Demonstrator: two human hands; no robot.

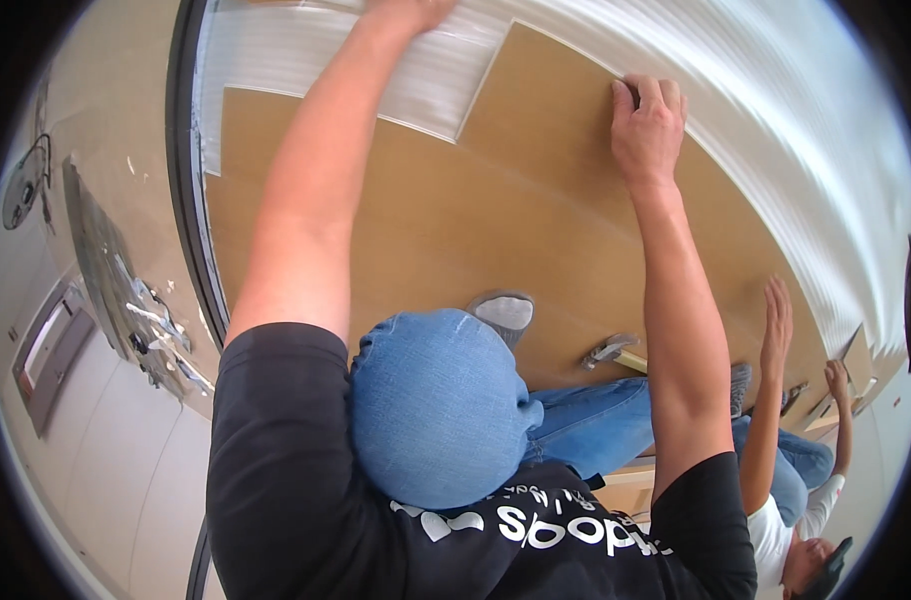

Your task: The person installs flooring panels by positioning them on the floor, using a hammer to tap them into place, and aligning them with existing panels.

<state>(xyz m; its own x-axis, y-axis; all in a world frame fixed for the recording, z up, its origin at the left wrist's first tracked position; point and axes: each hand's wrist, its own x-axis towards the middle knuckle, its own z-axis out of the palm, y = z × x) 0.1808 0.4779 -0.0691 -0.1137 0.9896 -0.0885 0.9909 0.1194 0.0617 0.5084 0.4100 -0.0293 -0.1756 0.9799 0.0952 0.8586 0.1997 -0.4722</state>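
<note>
Light brown floor planks (426, 220) lie in front of me, with a stepped edge against a white foam underlay sheet (426, 80). My right hand (651, 130) rests at the far edge of the plank (546, 85) that sticks out furthest, its fingers curled over that edge. Stretched far forward, my left hand (416, 12) is at the underlay near the top rim of the picture. Its fingers are largely cut off there, so what it touches is hidden. A hammer (608, 350) lies on the planks beyond my bent leg.
A dark metal frame (186, 150) runs along the left, beside a stained floor with scraps (161, 320). At the right kneels another person, one hand (776, 325) raised, the other hand (838, 380) near a plank piece. My jeans-clad knee (436, 400) is close below.
</note>
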